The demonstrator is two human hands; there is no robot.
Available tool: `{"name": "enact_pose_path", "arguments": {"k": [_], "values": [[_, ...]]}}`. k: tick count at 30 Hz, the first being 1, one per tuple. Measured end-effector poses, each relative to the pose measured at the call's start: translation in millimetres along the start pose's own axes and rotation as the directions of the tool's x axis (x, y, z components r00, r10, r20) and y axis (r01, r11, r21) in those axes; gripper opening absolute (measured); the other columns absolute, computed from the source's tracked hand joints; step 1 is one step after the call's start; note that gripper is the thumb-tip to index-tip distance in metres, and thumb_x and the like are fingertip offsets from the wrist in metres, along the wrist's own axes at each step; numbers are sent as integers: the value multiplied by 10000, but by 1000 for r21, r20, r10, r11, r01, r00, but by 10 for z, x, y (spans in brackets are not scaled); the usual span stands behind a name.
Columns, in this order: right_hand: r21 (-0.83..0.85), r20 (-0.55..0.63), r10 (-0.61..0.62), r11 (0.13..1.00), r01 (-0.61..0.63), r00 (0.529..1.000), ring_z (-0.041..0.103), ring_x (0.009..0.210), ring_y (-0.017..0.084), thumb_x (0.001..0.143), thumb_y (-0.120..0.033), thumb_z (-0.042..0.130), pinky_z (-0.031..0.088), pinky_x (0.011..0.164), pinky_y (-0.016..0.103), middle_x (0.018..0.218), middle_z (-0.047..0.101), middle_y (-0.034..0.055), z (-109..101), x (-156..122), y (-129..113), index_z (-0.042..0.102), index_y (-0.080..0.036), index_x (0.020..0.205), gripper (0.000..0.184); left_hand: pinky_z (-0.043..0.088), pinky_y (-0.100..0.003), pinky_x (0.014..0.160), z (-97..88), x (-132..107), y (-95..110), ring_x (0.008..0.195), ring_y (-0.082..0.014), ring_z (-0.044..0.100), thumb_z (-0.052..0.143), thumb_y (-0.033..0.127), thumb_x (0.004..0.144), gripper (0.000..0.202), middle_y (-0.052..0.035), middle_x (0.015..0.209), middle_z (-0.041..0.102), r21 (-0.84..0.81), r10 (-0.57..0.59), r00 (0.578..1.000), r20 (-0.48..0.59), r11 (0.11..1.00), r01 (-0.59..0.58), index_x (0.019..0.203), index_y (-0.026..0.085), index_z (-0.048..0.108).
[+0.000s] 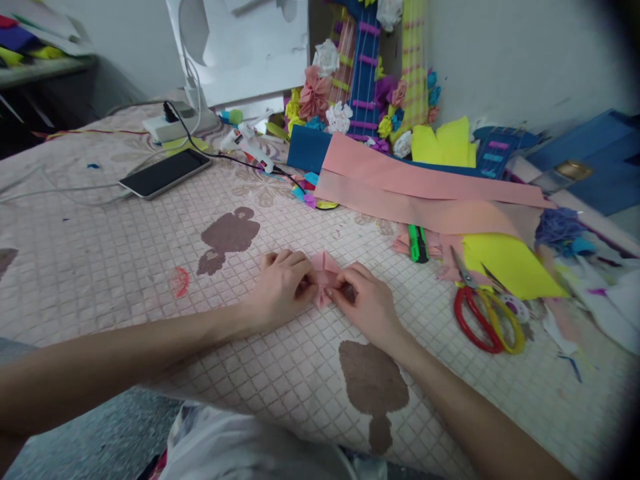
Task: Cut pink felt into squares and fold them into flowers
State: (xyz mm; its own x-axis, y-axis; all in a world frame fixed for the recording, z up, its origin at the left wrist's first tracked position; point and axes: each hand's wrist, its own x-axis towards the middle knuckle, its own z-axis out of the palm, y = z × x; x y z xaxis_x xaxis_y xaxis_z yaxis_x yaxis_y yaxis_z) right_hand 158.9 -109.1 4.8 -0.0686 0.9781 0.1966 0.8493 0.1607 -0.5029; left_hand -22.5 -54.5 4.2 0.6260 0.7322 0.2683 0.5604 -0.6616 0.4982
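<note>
A small folded piece of pink paper [325,261] lies between my two hands, low over the patterned tablecloth. My left hand [286,283] pinches its left side, fingers curled in. From the other side, my right hand [367,300] grips the paper's right and lower part between thumb and fingertips. Creases show in the pink piece, and its lower part is partly hidden by my fingers. Beyond my right hand rests a green and black utility knife [418,244]. Farther right are scissors with red and yellow handles [477,320].
Long pink paper strips [425,193] lie across the back right, beside a yellow sheet [510,263]. A white glue gun [250,145], a phone [166,173] and a power strip [175,123] with cables occupy the back left. Decorated paper guitars [364,73] lean behind.
</note>
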Motion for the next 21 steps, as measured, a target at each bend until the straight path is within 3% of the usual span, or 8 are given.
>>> {"name": "enact_pose_path", "arguments": {"k": [16, 21], "values": [[-66, -57, -16, 998, 12, 998, 572, 700, 139, 827, -281, 575, 353, 544, 263, 852, 573, 8, 43, -45, -24, 553, -220, 802, 69, 297, -387, 774, -3, -13, 29, 868, -207, 492, 541, 180, 786, 22, -27, 834, 600, 30, 5, 1000, -3, 1000, -5, 799, 179, 558], [-147, -1, -90, 985, 89, 996, 555, 671, 141, 876, -240, 495, 333, 517, 264, 860, 569, 26, 43, -67, -43, 554, -217, 801, 98, 294, -384, 779, -12, -14, 25, 876, -202, 490, 542, 175, 799, 34, -22, 842, 595, 12, -1, 1000, 6, 1000, 1, 807, 188, 573]]}}
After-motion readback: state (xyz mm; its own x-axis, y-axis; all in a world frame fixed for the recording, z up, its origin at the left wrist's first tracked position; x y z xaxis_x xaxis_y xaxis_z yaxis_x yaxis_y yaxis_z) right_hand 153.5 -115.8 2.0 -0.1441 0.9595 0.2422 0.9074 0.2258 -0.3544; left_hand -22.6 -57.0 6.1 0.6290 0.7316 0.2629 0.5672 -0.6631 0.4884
